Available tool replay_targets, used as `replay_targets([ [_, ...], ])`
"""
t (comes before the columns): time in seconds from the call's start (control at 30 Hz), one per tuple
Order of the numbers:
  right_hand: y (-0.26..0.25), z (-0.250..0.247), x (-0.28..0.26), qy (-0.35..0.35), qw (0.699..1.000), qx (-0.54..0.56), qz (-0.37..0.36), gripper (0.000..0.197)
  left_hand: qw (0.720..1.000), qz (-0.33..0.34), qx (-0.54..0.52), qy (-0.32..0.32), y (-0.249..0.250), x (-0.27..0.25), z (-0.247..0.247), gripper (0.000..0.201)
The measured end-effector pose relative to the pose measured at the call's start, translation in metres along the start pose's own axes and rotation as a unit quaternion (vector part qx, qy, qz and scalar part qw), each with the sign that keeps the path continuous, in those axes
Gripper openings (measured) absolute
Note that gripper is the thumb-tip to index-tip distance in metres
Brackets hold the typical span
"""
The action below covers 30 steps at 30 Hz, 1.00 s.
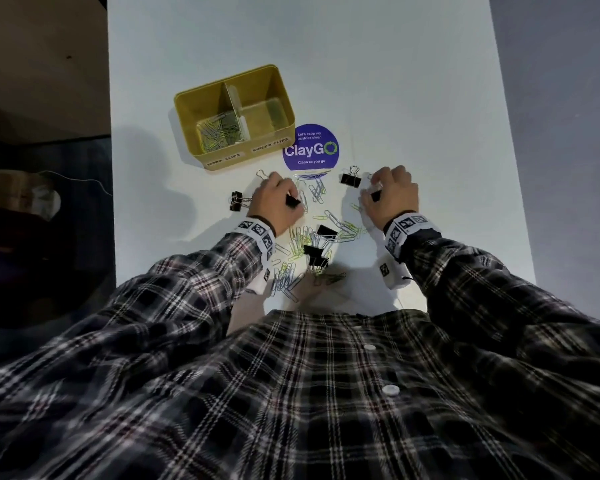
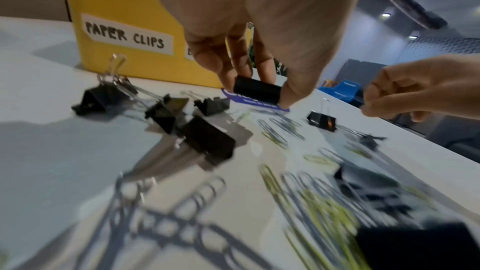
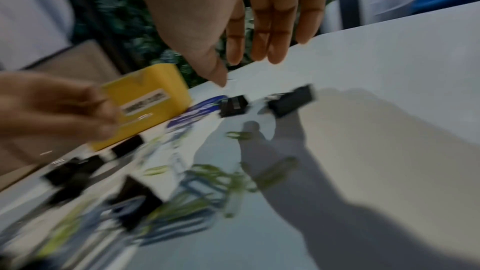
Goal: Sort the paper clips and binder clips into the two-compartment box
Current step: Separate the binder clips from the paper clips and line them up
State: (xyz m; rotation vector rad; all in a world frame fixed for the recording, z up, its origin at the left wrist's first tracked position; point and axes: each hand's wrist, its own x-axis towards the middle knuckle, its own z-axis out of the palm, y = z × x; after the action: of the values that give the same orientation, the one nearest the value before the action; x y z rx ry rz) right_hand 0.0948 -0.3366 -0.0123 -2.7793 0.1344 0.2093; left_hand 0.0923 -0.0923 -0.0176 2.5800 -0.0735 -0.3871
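Observation:
A yellow two-compartment box [image 1: 194,105] stands at the back left, labelled for paper clips and binder clips [image 2: 124,36]. Its left compartment holds paper clips. My left hand [image 1: 286,199] pinches a black binder clip [image 2: 257,91] between thumb and fingers, just above the table in front of the box. My right hand [image 1: 378,188] hovers with straight fingers [image 3: 275,34] over another black binder clip [image 3: 291,100] and holds nothing. One more binder clip [image 1: 350,180] lies just left of that hand. Loose silver and green paper clips [image 1: 305,237] are spread between my arms.
Further black binder clips lie at the left [image 1: 238,201] and among the paper clips in the middle [image 1: 326,232]. A round purple ClayGO sticker [image 1: 310,148] is on the white table [image 1: 413,98] beside the box. The table edge runs close on the left.

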Motion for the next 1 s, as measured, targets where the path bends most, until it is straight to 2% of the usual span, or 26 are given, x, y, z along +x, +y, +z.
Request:
replay_targets([
  [0.1, -0.031, 0.005, 0.0, -0.047, 0.997, 0.004, -0.064, 0.025, 0.999, -0.023, 0.012, 0.046, -0.01, 0.018, -0.02, 0.024],
  [0.23, -0.065, 0.015, 0.005, -0.142, 0.987, 0.008, -0.076, 0.042, 0.997, -0.043, 0.016, 0.063, -0.024, 0.027, -0.033, 0.026],
  [0.3, -0.077, 0.023, 0.011, -0.186, 0.978, -0.018, -0.088, 0.053, 0.996, -0.02, 0.05, 0.066, -0.026, 0.015, -0.033, 0.022],
  [0.43, -0.095, 0.037, 0.009, -0.258, 0.945, -0.142, -0.144, 0.078, 0.995, 0.05, 0.087, -0.007, -0.04, -0.027, -0.009, 0.029],
  [0.53, -0.105, 0.044, -0.006, -0.286, 0.925, -0.194, -0.158, 0.078, 0.994, 0.042, 0.097, -0.042, -0.051, -0.046, 0.008, 0.04],
  [0.63, -0.108, 0.05, -0.024, -0.326, 0.91, -0.185, -0.176, 0.071, 0.994, 0.033, 0.095, -0.04, -0.052, -0.045, 0.009, 0.037],
  [0.7, -0.108, 0.05, -0.03, -0.333, 0.91, -0.163, -0.186, 0.068, 0.996, 0.025, 0.08, -0.032, -0.053, -0.04, 0.007, 0.027],
  [0.8, -0.115, 0.042, -0.023, -0.281, 0.931, -0.119, -0.199, 0.059, 0.999, 0.005, 0.047, -0.021, -0.057, -0.032, 0.004, 0.01],
  [0.87, -0.122, 0.039, -0.014, -0.267, 0.935, -0.113, -0.206, 0.063, 1.0, -0.001, 0.015, -0.009, -0.058, -0.028, 0.0, 0.007],
  [1.0, -0.126, 0.045, -0.004, -0.328, 0.905, -0.17, -0.212, 0.075, 1.0, -0.004, -0.003, 0.004, -0.06, -0.011, -0.014, 0.006],
])
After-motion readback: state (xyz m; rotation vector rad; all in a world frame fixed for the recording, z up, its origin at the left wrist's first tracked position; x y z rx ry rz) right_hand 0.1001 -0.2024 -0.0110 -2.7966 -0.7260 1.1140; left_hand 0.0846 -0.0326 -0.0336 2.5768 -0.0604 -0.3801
